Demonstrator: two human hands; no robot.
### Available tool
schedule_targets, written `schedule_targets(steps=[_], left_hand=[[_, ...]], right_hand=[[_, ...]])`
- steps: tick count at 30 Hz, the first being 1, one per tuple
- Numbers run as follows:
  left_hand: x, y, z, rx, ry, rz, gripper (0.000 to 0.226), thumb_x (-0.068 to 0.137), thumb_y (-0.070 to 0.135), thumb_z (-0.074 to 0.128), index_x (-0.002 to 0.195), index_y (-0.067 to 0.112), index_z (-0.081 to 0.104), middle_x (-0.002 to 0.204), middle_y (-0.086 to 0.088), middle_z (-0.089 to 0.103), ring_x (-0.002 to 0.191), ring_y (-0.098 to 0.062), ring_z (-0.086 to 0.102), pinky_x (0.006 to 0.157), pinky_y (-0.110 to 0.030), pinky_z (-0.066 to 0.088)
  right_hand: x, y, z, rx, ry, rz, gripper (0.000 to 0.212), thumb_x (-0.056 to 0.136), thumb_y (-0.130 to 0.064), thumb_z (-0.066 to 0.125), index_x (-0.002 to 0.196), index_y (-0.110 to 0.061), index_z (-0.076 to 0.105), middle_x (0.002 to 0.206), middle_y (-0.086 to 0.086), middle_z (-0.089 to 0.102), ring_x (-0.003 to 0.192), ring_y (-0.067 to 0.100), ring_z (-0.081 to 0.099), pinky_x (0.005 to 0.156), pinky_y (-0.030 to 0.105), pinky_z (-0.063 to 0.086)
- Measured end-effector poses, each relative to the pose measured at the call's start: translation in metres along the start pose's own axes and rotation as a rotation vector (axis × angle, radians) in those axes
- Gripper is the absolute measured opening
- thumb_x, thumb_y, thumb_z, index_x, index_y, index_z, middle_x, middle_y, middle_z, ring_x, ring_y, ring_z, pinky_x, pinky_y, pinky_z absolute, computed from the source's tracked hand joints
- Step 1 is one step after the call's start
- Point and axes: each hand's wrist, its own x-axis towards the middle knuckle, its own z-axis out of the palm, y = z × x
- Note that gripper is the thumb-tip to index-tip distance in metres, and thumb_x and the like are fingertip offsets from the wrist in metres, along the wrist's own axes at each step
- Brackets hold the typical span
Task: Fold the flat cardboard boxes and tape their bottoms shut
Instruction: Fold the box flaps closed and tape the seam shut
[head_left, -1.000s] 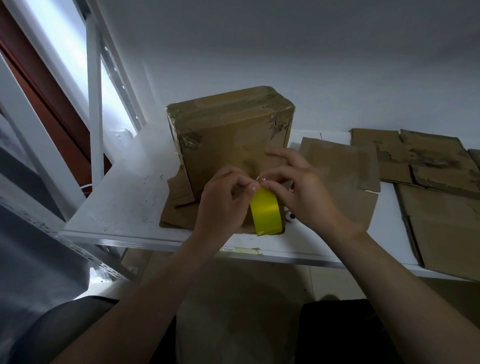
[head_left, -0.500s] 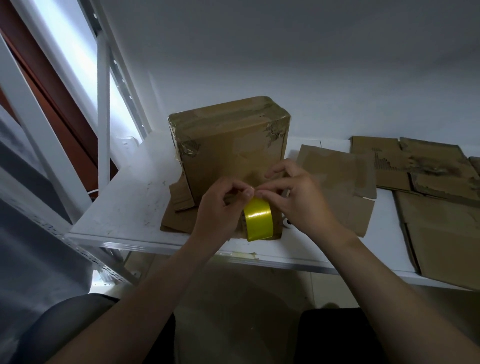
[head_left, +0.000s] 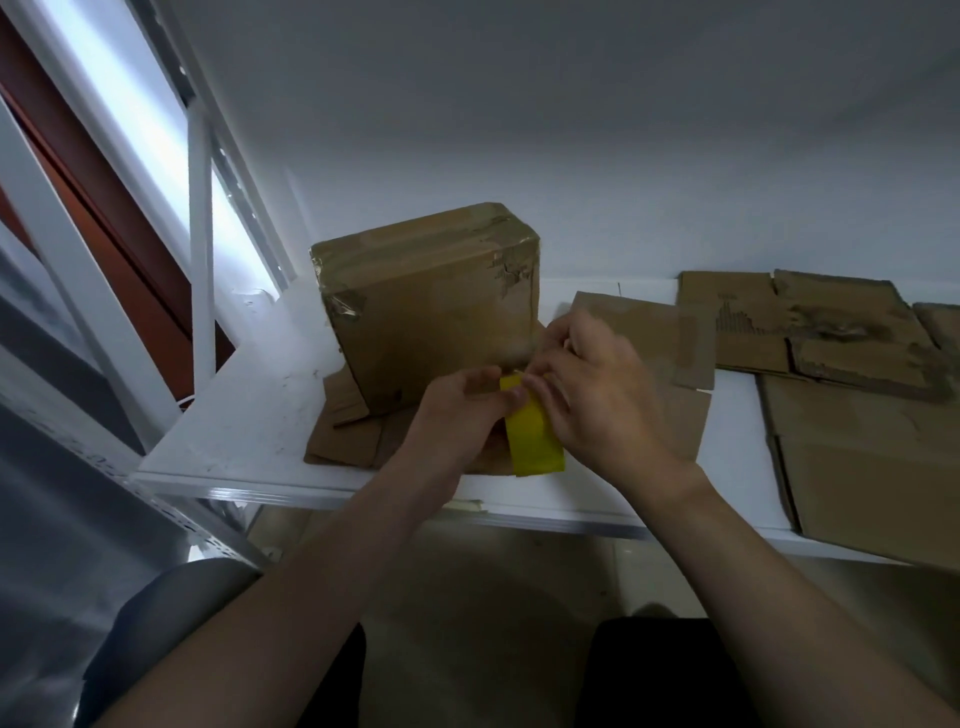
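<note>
Left hand (head_left: 457, 410) gripped the yellow tape roll (head_left: 532, 441), fingers curled round its upper left side, thumb tip on the top. Right hand (head_left: 597, 395) pinched at the roll's top edge from the right, fingertips meeting the left thumb; right fingers blurred, exact hold on the tape end not readable. Roll stood on edge, tilted, yellow face toward the camera, held over the front edge of the table (head_left: 249, 415), roughly mid-width.

Just behind the hands, the folded cardboard box (head_left: 436, 312) stood upright on the left half of the table, with brown tape across its top face and down its upper left corner, and torn paper at its upper right corner. It sat on a flat cardboard sheet (head_left: 343, 441) whose flaps stuck out to the left and front. Another flat cardboard piece (head_left: 649, 332) lay to the right of the box, partly under the right hand. More flat cardboard boxes (head_left: 831, 332) lay overlapped by the back right edge. A larger flat one (head_left: 872, 467) reached past the front right edge.

A white metal upright (head_left: 200, 234) stood at the table's left edge, bright window behind it.
</note>
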Motion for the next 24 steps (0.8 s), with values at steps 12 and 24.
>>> schedule_targets(steps=[12, 24], left_hand=[[0.024, 0.005, 0.047, 0.338, -0.061, 0.303, 0.033, 0.084, 0.021, 0.08, 0.096, 0.026, 0.05, 0.084, 0.01, 0.073, 0.07, 0.006, 0.065, 0.057, -0.011, 0.048], [0.042, 0.001, 0.07, 1.006, -0.234, 0.587, 0.022, 0.097, 0.018, 0.058, 0.119, 0.025, 0.059, 0.105, 0.012, 0.066, 0.086, 0.003, 0.057, 0.066, -0.007, 0.039]], right_hand=[[-0.006, 0.048, -0.036, 0.883, -0.072, 0.925, 0.038, 0.076, -0.012, 0.086, 0.104, -0.019, 0.061, 0.07, -0.004, 0.069, 0.066, 0.004, 0.064, 0.059, 0.015, 0.049], [-0.061, 0.138, -0.04, -0.271, -0.35, 0.892, 0.024, 0.093, -0.017, 0.06, 0.097, -0.033, 0.077, 0.108, 0.009, 0.07, 0.111, 0.037, 0.056, 0.095, 0.04, 0.047]])
